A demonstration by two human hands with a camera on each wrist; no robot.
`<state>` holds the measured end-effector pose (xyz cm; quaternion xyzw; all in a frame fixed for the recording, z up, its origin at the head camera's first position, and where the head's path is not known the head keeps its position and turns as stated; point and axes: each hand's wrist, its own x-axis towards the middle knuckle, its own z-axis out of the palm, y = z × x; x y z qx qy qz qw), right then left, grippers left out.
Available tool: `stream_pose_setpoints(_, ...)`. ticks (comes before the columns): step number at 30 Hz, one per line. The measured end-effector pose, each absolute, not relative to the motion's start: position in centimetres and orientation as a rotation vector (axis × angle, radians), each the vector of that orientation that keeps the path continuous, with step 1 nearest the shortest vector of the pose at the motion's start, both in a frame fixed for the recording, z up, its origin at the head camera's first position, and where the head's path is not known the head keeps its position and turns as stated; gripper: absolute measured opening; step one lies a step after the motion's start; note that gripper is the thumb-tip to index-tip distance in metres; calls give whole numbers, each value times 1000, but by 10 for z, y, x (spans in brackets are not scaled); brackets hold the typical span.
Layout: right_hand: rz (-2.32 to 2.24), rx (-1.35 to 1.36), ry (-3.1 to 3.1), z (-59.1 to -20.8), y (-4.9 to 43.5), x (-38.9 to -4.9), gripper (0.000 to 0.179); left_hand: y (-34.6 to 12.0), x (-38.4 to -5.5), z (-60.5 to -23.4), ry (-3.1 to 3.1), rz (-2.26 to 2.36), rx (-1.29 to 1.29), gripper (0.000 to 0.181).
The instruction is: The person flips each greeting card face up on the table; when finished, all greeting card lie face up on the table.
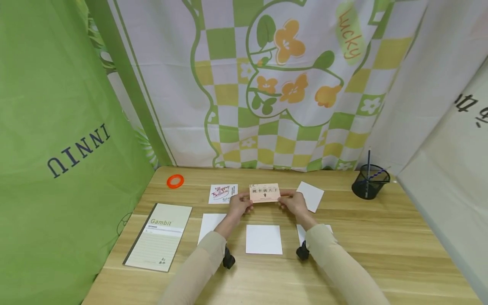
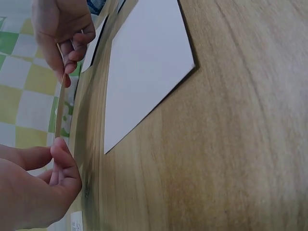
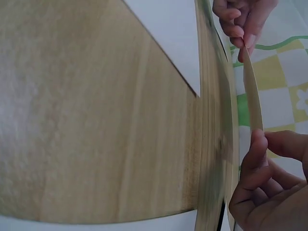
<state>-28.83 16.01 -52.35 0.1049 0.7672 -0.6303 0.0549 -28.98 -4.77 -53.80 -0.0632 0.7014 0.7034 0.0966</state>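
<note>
A pale peach card (image 1: pixel 264 192) printed with dark Chinese characters is held up toward the back of the table. My left hand (image 1: pixel 238 204) pinches its left edge between thumb and fingers, while my right hand (image 1: pixel 295 203) pinches the right edge. Seen nearly edge-on in the left wrist view, the card (image 2: pixel 59 110) stands raised off the wood and spans the two hands. The right wrist view shows the card (image 3: pixel 252 91) slightly bowed between the fingertips. Left of it lies a "Happy Birthday" card (image 1: pixel 221 193), close to my left hand.
Blank white cards lie at the right rear (image 1: pixel 311 195), front middle (image 1: pixel 264 239), front left (image 1: pixel 209 225) and front right (image 1: pixel 327 228), the front side ones partly under my forearms. A Gambit notebook (image 1: pixel 158 237) and orange tape ring (image 1: pixel 175 181) sit left; a black mesh pen holder (image 1: pixel 366 189) stands right.
</note>
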Motion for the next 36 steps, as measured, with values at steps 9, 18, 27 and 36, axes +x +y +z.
stream_pose_setpoints(9, -1673, 222, 2465, -526, 161, -291, 29, -48, -290, -534, 2103, 1968, -210, 41)
stream_pose_setpoints(18, -1487, 163, 2550, -521, 159, -292, 30, -52, -296, -533, 2102, 1833, -240, 45)
stream_pose_setpoints(27, -1363, 149, 2612, -523, 157, -294, 27, -52, -297, -528, 2125, 1777, -261, 48)
stream_pose_setpoints(36, -1275, 106, 2686, -521, 157, -290, 24, -54, -301, -532, 2143, 1729, -250, 49)
